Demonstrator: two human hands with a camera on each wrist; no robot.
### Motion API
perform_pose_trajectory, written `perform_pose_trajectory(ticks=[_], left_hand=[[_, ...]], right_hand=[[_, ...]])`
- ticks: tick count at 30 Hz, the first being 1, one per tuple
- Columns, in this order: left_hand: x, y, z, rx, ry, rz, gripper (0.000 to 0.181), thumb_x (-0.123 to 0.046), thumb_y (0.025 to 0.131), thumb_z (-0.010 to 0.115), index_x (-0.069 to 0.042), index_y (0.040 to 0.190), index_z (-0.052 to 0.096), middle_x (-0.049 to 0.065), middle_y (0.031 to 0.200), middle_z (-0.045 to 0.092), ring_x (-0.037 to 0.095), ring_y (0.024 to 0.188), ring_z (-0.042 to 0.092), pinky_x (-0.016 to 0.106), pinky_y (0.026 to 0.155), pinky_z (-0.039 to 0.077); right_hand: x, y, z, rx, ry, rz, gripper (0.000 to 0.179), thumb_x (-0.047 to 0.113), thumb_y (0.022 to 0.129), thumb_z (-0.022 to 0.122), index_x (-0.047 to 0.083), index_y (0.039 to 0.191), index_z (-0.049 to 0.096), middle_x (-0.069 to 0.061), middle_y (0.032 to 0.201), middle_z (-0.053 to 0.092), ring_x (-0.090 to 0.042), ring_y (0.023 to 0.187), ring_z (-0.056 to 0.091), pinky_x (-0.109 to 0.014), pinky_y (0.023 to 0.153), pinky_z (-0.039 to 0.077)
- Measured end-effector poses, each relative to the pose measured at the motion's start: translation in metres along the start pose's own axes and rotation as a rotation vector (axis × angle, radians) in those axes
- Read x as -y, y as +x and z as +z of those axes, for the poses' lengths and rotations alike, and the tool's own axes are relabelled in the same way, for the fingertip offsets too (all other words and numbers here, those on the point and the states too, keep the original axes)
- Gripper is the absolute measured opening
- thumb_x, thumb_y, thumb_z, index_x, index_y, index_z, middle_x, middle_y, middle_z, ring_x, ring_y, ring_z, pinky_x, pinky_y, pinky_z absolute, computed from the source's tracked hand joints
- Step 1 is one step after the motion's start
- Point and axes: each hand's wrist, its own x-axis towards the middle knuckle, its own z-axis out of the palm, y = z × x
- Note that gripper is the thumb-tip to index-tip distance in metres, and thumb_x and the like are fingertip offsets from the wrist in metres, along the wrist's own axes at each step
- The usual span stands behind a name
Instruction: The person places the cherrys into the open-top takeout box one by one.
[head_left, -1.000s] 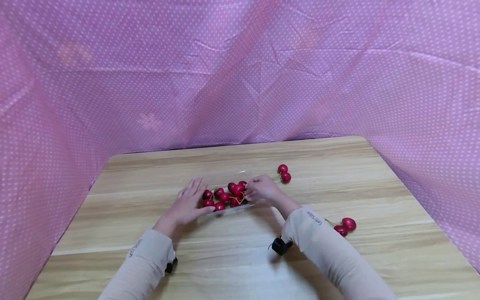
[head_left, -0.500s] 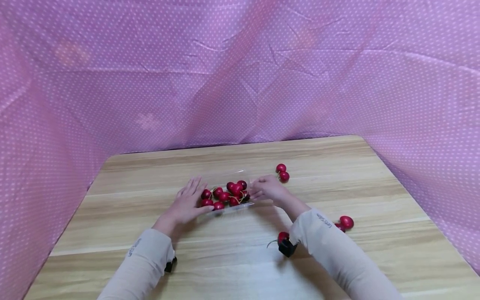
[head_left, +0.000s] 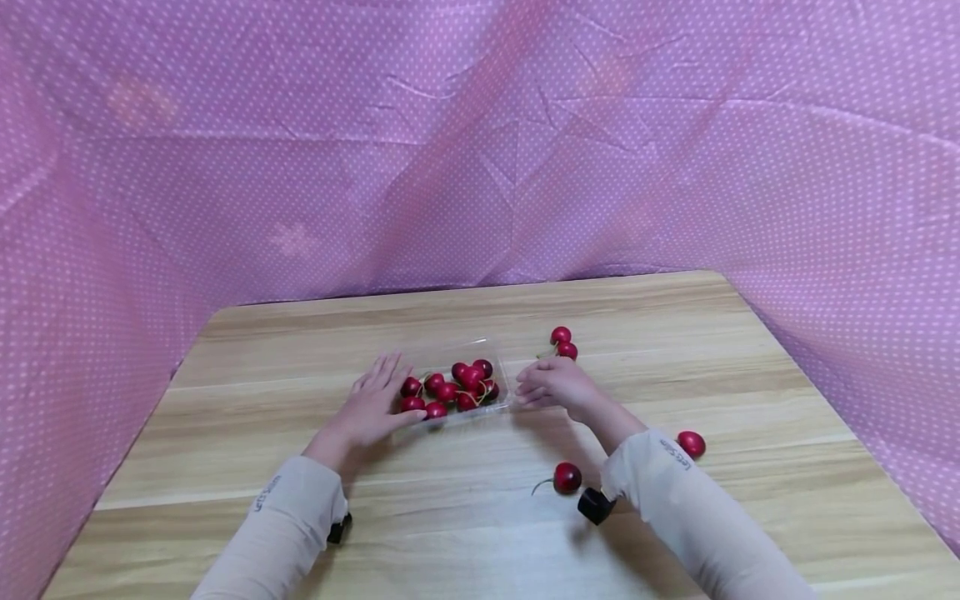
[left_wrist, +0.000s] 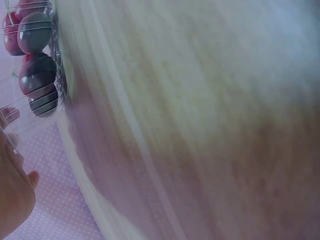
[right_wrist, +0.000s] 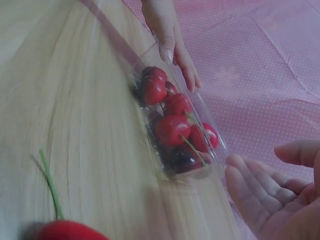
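A clear plastic box (head_left: 504, 405) sits on the wooden table with several red cherries (head_left: 446, 392) and their thin stems inside. My left hand (head_left: 371, 408) rests on the box's left end, fingers extended and thumb along the near side; in the right wrist view its fingers (right_wrist: 185, 70) lie against that end. Just right of the box, apart from it, is my right hand (head_left: 562, 386), with relaxed fingers and nothing held. In the right wrist view, its fingers (right_wrist: 250, 195) point toward the box's near end.
Two joined cherries (head_left: 567, 351) lie beyond my right hand. A single stemmed cherry (head_left: 567, 478) lies nearer, beside the right wrist's black camera (head_left: 596, 506). Another cherry (head_left: 691, 444) is partly behind the right sleeve. Pink dotted cloth (head_left: 480, 150) surrounds the table (head_left: 420, 533).
My right hand has let go of the cherries in the box and drawn back to the right. The near stemmed cherry has come into full view; my left hand has stayed on the box.
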Motion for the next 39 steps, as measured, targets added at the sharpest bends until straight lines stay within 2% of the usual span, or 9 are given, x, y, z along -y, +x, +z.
perform_pose_trajectory(ticks=[4,13,22,33,39], left_hand=[[-0.001,-0.001,0.0,0.001,-0.011,-0.005,0.083,-0.062,0.079,0.04,-0.012,0.139,0.014,0.005,0.143,-0.009,0.025,0.129,-0.008,0.05,0.1,0.005],[-0.003,-0.002,-0.002,0.005,-0.017,-0.001,0.083,-0.061,0.079,0.041,-0.01,0.139,0.015,0.006,0.143,-0.007,0.029,0.128,-0.006,0.05,0.1,0.004],[-0.001,-0.002,-0.003,-0.002,-0.021,0.005,0.083,-0.061,0.079,0.041,-0.01,0.139,0.017,0.007,0.144,-0.006,0.03,0.129,-0.004,0.049,0.1,0.005],[0.0,-0.002,-0.003,0.002,-0.022,0.013,0.085,-0.063,0.078,0.04,-0.009,0.139,0.016,0.007,0.144,-0.006,0.031,0.128,-0.004,0.051,0.099,0.005],[0.0,-0.003,-0.003,0.002,-0.027,0.01,0.085,-0.064,0.078,0.038,-0.01,0.139,0.015,0.006,0.144,-0.006,0.03,0.129,-0.004,0.05,0.1,0.005]], right_hand=[[0.001,-0.005,-0.006,0.02,-0.016,-0.01,0.031,0.004,0.085,0.044,-0.021,0.103,0.045,-0.015,0.076,0.062,-0.026,0.071,0.062,-0.041,0.071,0.048],[0.001,-0.018,-0.019,0.031,-0.016,0.004,0.029,0.004,0.085,0.045,-0.019,0.103,0.046,-0.014,0.077,0.062,-0.022,0.071,0.061,-0.034,0.068,0.05],[-0.001,-0.031,-0.026,0.029,0.026,0.058,0.028,0.003,0.085,0.046,-0.017,0.104,0.048,-0.017,0.081,0.063,-0.017,0.07,0.061,-0.032,0.069,0.05],[-0.013,-0.048,-0.031,0.032,0.077,0.061,0.033,0.005,0.086,0.047,-0.018,0.108,0.045,-0.012,0.082,0.063,-0.018,0.074,0.061,-0.032,0.072,0.049],[-0.021,-0.06,-0.034,0.008,0.106,0.059,0.034,0.007,0.087,0.048,-0.019,0.108,0.044,-0.015,0.086,0.062,-0.019,0.076,0.062,-0.035,0.076,0.047]])
